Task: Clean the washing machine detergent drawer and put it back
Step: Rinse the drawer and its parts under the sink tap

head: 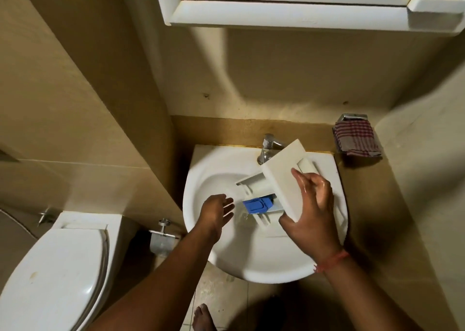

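A closed toilet stands at the left. Over the white sink, the left hand hovers open and empty, fingers loosely spread. Beside it the detergent drawer tilts into the basin below the tap, its blue insert showing. The wet right hand grips the drawer's front panel. A checked cloth hangs at the far right.

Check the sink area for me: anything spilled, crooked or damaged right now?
Nothing looks damaged. The detergent drawer sits tilted over the sink, held by the right hand at its front panel. The left hand is open and empty beside it. A checked cloth hangs rumpled on the wall holder.
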